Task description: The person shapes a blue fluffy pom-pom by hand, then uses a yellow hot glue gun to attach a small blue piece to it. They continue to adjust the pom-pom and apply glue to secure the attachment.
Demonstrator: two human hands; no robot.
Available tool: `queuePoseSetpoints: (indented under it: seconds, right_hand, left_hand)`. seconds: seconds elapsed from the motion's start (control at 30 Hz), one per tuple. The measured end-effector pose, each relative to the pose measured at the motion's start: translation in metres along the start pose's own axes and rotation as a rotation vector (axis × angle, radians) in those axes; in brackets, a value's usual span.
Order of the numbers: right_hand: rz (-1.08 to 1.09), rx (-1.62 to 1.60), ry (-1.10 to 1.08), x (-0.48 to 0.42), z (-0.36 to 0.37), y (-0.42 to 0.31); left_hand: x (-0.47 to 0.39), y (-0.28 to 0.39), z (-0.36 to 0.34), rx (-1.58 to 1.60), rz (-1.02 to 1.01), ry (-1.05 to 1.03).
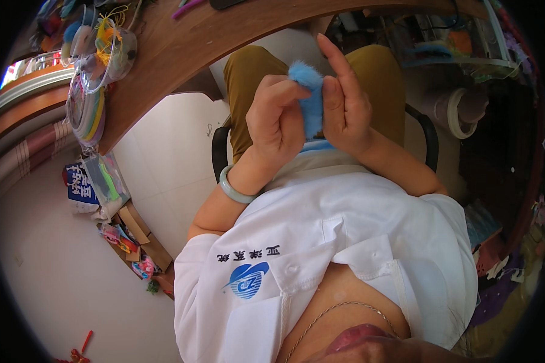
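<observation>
A fluffy light-blue piece [312, 106], like pipe cleaner or plush, stands between my two hands above my lap. My left hand [279, 115], with a pale bangle on its wrist, has its fingers curled and pinches the blue piece near its furry top. On the other side, my right hand [347, 100] touches the piece with its thumb, while the index finger points up and away. The lower end of the piece lies partly behind the hands, near a small dark and yellowish spot. More blue shows just below it, against my shirt.
A curved wooden table edge [172, 59] runs in front of me. Clear plastic tubs [118, 54] with colourful fuzzy pieces and a bundle of pastel strips [86, 111] stand at its left. Cardboard boxes [138, 227] sit on the left. Chair armrests [424, 136] flank me.
</observation>
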State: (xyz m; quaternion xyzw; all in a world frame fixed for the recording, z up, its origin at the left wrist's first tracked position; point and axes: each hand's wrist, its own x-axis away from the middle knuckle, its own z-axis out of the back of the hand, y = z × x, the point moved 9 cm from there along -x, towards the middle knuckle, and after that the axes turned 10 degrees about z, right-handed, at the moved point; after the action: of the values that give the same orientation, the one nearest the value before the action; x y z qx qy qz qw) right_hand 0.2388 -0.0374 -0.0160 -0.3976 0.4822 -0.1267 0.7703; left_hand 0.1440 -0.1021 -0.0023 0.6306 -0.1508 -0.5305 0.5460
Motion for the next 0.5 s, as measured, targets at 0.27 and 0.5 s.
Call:
queuePoseSetpoints:
  seconds: [0.27,0.5]
  right_hand:
    - [-0.212,-0.103,-0.051,0.002,-0.005,0.017]
    - [-0.541,-0.296,-0.142,0.01,-0.02,0.029]
  left_hand:
    - [-0.007,-0.007,-0.003,-0.175,0.13,0.007]
    - [-0.007,-0.02,-0.003,-0.06,0.171,-0.015]
